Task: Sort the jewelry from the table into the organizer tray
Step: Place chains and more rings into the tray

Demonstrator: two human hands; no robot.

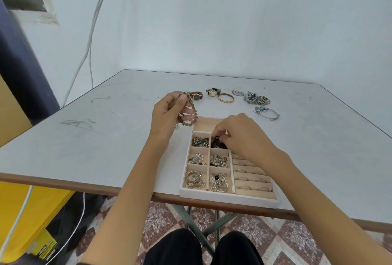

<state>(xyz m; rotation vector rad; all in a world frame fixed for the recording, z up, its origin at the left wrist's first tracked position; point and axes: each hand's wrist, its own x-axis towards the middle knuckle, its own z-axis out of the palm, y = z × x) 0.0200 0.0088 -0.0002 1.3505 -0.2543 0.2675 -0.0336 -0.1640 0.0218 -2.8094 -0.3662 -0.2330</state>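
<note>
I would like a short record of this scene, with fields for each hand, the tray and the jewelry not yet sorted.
left hand: holds a beaded bracelet above the table
right hand: pinches a dark item inside a tray compartment
organizer tray: at the near table edge, six compartments filled, rings in the right slots
unsorted on table: brown watch, gold watch, gold bangle, silver chain pile, charm bangle

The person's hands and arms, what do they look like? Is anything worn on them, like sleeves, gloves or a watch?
Nothing worn shows on them. The left hand and right hand have no gloves, and no ring, watch or band is visible on the fingers or wrists. The left forearm and right forearm have no sleeves as far as the frame reaches. No markings show.
</note>
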